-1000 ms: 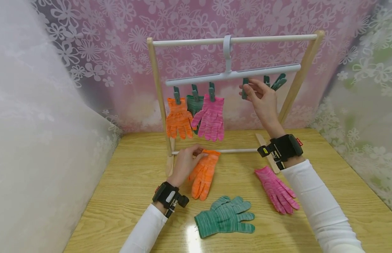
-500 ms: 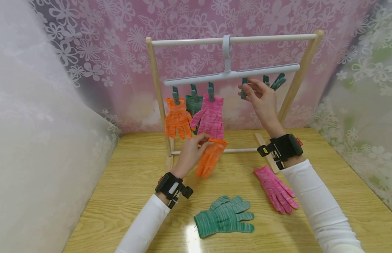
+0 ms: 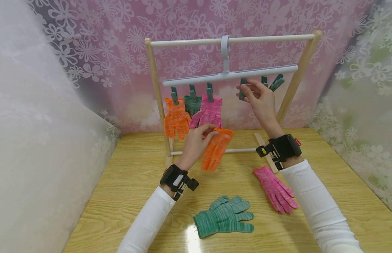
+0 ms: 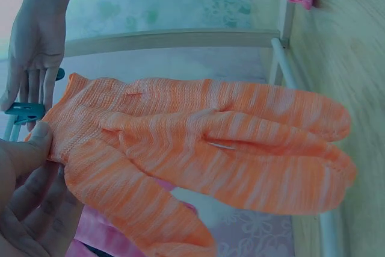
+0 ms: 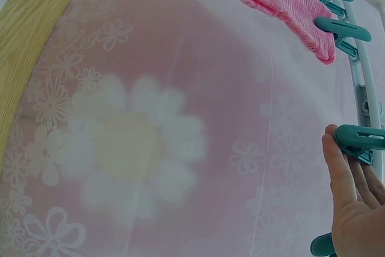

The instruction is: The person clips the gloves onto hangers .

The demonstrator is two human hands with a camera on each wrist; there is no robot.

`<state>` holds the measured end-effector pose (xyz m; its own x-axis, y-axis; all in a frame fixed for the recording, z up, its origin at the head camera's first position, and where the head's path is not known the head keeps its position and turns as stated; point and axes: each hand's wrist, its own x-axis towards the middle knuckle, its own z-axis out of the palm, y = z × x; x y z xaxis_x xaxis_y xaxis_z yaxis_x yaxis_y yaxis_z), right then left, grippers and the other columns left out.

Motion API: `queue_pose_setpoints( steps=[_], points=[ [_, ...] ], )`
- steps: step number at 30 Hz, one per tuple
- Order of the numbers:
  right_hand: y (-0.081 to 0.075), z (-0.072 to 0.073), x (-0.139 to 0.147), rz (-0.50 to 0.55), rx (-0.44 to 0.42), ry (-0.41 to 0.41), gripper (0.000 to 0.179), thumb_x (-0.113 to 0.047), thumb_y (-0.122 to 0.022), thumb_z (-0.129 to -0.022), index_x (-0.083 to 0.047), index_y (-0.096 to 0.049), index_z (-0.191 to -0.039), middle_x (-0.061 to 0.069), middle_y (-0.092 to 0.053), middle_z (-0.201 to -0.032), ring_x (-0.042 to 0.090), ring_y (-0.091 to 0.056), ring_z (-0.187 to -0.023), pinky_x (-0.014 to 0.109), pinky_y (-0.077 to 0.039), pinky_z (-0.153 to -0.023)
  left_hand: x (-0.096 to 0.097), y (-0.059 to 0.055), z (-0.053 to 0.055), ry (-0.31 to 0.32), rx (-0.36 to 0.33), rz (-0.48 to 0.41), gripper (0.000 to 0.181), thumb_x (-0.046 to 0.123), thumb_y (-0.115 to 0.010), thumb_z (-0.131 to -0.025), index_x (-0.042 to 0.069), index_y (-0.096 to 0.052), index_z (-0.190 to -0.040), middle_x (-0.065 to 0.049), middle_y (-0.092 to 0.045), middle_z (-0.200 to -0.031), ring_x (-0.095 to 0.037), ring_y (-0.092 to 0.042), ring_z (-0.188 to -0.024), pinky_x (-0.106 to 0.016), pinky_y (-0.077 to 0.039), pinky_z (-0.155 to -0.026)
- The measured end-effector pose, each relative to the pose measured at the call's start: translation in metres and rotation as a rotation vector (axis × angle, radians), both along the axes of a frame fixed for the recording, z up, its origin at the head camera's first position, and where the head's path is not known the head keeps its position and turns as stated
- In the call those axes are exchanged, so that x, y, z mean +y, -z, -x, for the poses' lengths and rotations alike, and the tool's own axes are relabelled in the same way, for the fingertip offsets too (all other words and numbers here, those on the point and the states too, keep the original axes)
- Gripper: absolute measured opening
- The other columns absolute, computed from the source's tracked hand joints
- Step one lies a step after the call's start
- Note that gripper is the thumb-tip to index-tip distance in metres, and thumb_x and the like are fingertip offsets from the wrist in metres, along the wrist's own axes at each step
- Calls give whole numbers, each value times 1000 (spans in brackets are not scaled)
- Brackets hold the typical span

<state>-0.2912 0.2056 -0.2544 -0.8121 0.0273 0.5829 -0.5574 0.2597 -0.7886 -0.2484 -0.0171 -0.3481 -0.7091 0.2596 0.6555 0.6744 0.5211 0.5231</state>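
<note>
My left hand (image 3: 196, 144) pinches an orange knitted glove (image 3: 217, 151) at its cuff, thumb in front. The glove hangs fingers-down in the air, below the hanger; the left wrist view shows it spread wide. My right hand (image 3: 262, 103) holds a green clothespin (image 3: 242, 89) under the hanger bar (image 3: 256, 72), with thumb and fingers on either side. No glove is in that clothespin. Left of it, an orange glove (image 3: 177, 119), a green glove (image 3: 193, 103) and a pink glove (image 3: 212, 110) hang from clothespins, the green one partly hidden.
On the wooden table lie a green glove (image 3: 224, 218) at the front and a pink glove (image 3: 275, 189) near my right forearm. A rack with a white top rod (image 3: 189, 42) carries the hanger. More clothespins (image 3: 277, 82) hang to the right of my right hand.
My left hand has lifted the orange glove off the table and carried it up and to the right, toward the hanger. My right hand has stayed at the clothespin.
</note>
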Motion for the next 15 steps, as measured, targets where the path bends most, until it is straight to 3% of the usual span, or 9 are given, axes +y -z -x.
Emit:
queue_pose_setpoints(
  steps=[8,15],
  points=[
    [-1,-3,-1,-5,9,-17,41,-25,-65,-101,-2,-61,-135,15,-72,-122,2,-73,-90,20,-57,-82,10,-17,6,16,34,6,19,23,-69,-98,9,-75,-110,-5,-77,-94,-12,-55,-56,-21,-33,-51],
    [-4,-5,-3,-22,14,-22,40,-26,-65,-101,-1,-61,-132,12,-73,-121,5,-74,-92,21,-57,-84,19,-28,9,2,69,-26,22,24,-68,-99,8,-74,-112,-5,-77,-94,-14,-66,-69,-20,-43,-56]
  ],
)
